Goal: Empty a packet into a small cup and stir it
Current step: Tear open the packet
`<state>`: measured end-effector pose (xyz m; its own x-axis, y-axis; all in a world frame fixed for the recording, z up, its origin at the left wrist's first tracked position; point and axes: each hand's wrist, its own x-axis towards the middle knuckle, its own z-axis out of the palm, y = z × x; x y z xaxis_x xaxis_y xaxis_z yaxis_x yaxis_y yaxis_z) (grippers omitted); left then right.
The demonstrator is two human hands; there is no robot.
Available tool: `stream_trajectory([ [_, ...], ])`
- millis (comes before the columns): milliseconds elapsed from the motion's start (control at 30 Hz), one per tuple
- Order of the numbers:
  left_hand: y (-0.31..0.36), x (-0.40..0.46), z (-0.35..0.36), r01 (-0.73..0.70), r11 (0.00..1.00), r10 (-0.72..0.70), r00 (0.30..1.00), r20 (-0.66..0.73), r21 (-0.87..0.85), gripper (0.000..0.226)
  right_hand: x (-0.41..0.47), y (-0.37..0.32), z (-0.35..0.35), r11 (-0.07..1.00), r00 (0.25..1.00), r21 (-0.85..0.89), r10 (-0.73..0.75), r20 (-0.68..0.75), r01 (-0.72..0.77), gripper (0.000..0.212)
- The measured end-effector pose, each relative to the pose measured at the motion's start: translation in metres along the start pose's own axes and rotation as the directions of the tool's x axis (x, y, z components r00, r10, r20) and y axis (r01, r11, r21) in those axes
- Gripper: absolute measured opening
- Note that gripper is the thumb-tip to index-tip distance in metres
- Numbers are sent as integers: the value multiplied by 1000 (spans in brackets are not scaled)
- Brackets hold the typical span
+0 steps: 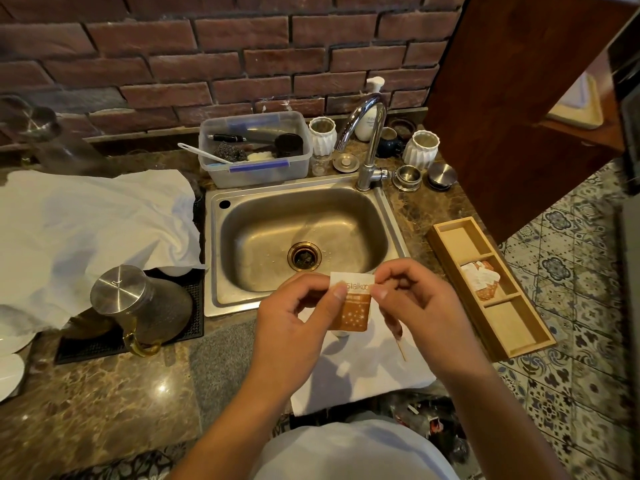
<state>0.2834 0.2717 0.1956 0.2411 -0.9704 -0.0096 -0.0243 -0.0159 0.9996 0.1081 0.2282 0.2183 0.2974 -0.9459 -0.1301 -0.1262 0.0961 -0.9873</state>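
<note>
I hold a small orange and white packet [353, 308] upright in front of the sink. My left hand [298, 317] pinches its top left corner and my right hand [419, 303] pinches its top right corner. The right hand also holds a thin wooden stick [401, 348] that points down. Just below the packet a bit of a small white cup [341, 334] shows on a white cloth [367, 372]; most of the cup is hidden behind the packet.
A steel sink [301, 237] with a tap [367, 143] lies ahead. A wooden tray [491, 289] with more packets is to the right. An upturned metal jug [142, 306] on a black mat and a large white cloth [86, 230] are to the left.
</note>
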Motion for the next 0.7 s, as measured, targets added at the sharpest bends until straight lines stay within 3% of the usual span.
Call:
stream_trajectory([
  [167, -1, 3, -2, -85, 989, 78, 995, 60, 124, 7, 2, 0, -2, 992, 997, -105, -74, 16, 75, 9],
  [333, -2, 5, -3, -150, 977, 141, 987, 73, 150, 15, 5, 2, -6, 997, 985, 72, -7, 173, -5, 22],
  [500, -6, 3, -4, -71, 996, 67, 996, 64, 60, 11, 9, 2, -8, 982, 986, -190, 28, 164, 4, 10],
  [700, -5, 4, -7, -74, 995, 64, 987, 146, 65, 12, 11, -5, -8, 973, 971, -216, -33, 236, 86, 13],
])
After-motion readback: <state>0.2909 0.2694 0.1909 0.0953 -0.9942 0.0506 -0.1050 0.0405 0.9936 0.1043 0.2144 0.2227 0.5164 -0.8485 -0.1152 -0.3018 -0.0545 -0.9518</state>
